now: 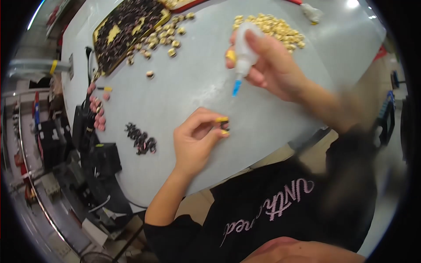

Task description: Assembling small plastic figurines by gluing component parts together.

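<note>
at a grey bench (184, 87), the right hand (267, 65) is closed around a small white bottle (245, 50), its blue nozzle pointing down toward a tiny dark part (223, 125) pinched between the left hand's (195, 142) thumb and forefinger, just above the bench. a short row of dark pieces (141, 139) lies left of that hand, seemingly finished. two heaps of pale beads (274, 27) and a studded tray (125, 30) beyond suggest much work remains.

A small white squeeze bottle (245, 50) with a blue nozzle hangs tip-down above the table.
</note>
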Demonstrator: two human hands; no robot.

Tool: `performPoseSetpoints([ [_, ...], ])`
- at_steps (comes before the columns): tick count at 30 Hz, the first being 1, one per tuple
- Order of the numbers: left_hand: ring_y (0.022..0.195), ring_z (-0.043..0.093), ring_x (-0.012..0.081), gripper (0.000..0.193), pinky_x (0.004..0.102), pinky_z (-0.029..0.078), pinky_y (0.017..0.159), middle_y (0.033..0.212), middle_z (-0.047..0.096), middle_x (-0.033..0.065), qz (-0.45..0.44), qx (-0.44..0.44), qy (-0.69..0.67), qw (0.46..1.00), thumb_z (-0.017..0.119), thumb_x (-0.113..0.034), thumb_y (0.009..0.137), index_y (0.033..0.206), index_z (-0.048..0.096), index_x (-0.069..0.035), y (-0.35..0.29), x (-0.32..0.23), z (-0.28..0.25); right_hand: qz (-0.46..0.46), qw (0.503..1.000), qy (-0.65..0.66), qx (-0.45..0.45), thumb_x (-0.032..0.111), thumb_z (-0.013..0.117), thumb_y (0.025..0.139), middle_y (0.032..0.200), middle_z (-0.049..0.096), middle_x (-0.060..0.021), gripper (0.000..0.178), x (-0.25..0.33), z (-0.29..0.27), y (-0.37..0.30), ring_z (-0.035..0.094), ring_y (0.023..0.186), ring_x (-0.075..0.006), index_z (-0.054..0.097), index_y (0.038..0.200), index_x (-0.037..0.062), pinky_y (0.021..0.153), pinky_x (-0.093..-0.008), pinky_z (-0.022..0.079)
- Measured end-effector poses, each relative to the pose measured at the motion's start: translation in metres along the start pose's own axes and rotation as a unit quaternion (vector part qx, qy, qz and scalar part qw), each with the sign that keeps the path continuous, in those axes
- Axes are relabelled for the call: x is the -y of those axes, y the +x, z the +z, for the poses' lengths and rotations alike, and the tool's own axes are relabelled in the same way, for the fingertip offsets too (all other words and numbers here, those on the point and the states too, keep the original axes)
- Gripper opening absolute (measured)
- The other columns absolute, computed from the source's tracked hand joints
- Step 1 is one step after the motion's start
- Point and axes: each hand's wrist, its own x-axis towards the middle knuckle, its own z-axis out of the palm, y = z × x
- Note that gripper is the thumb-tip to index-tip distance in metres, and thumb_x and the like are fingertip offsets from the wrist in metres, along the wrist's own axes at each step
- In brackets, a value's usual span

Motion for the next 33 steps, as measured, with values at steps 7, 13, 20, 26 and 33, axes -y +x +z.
performPoseSetpoints([
  [7,0.081,0.058,0.0176,0.021,0.0283,0.051,0.07,0.089,0.058,0.0109,0.015,0.035,-0.045,0.998,0.066,0.007,0.075,0.095,0.062,0.006,0.002,0.003,-0.003,-0.004,0.998,-0.032,0.055,0.032,0.051,0.092,0.087,0.063,-0.0122,0.03,0.003,0.002,-0.007,0.047,0.047,-0.008,0.051,0.1,0.0034,0.045,-0.0192,0.038],
  [13,0.077,0.06,0.0176,0.019,0.0271,0.053,0.066,0.084,0.06,0.0111,-0.002,0.041,-0.054,0.998,0.068,0.004,0.074,0.094,0.065,0.006,0.002,0.0,-0.006,-0.01,0.988,-0.147,0.046,0.041,0.045,0.092,0.079,0.062,-0.0139,0.038,-0.007,0.008,-0.009,0.042,0.04,-0.0051,0.045,0.104,0.0048,0.04,-0.0169,0.034],
  [20,0.072,0.062,0.0169,0.02,0.0264,0.055,0.063,0.081,0.06,0.0104,-0.009,0.048,-0.019,0.999,0.069,0.002,0.073,0.093,0.066,0.005,0.002,0.0,-0.007,0.009,0.991,-0.087,0.097,0.036,0.053,0.09,0.083,0.063,-0.0122,0.035,-0.002,0.004,-0.01,0.052,0.05,-0.0085,0.047,0.102,0.004,0.048,-0.0184,0.043],
  [26,0.069,0.061,0.016,0.02,0.0248,0.052,0.059,0.079,0.06,0.01,-0.009,0.042,-0.022,0.999,0.07,0.0,0.073,0.092,0.066,0.005,0.002,0.002,-0.007,0.138,0.968,-0.195,0.073,0.017,0.053,0.091,0.088,0.062,-0.0189,0.024,0.027,0.006,-0.009,0.055,0.051,-0.0142,0.041,0.103,0.0,0.046,-0.0241,0.045],
  [33,0.072,0.062,0.0175,0.022,0.0271,0.056,0.063,0.079,0.06,0.0108,-0.013,0.053,-0.024,0.998,0.07,0.004,0.071,0.093,0.066,0.006,0.002,0.0,-0.008,0.049,0.993,-0.07,0.087,0.017,0.053,0.091,0.087,0.062,-0.0192,0.024,0.003,0.006,-0.01,0.055,0.05,-0.014,0.04,0.102,0.0002,0.045,-0.0242,0.044],
])
